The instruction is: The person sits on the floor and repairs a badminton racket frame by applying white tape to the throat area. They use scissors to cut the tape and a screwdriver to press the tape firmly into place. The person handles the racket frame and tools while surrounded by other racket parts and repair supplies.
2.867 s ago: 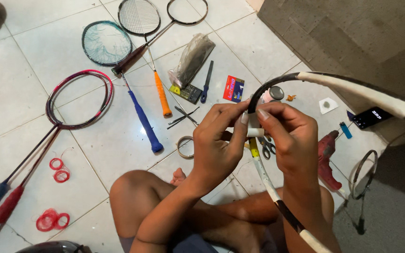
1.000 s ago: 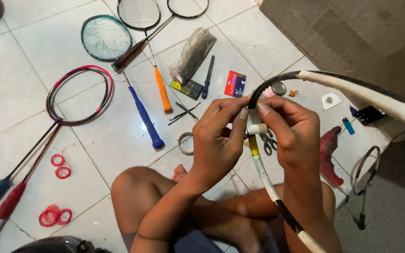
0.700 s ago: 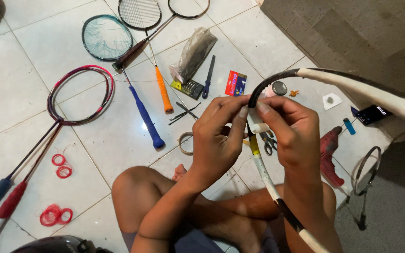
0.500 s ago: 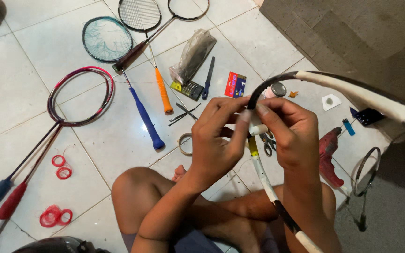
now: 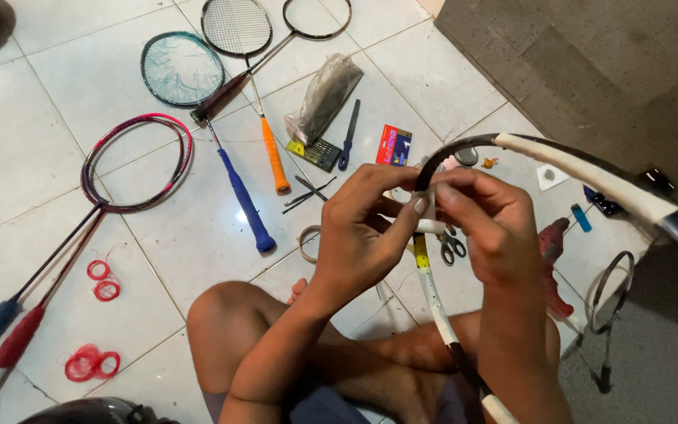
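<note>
I sit on a tiled floor with a badminton racket frame (image 5: 590,173) held up in front of me. Its rim is black with a band of white tape along the top, and it has no strings. My left hand (image 5: 366,228) pinches the frame's left side near the throat with thumb and fingers. My right hand (image 5: 484,228) grips the same spot from the right, fingertips meeting my left. The racket's white and yellow shaft (image 5: 431,290) runs down between my wrists toward my lap.
Several rackets lie on the tiles: a red one (image 5: 131,161), a teal one (image 5: 182,67), one with a blue grip (image 5: 241,196) and one with an orange grip (image 5: 272,153). Red string coils (image 5: 92,361), scissors (image 5: 450,245), a tape roll (image 5: 308,242), a lighter (image 5: 580,216) and a plastic bag (image 5: 325,96) are scattered around.
My fingers have shifted slightly up along the frame near the throat. The racket and the things on the floor stay where they were.
</note>
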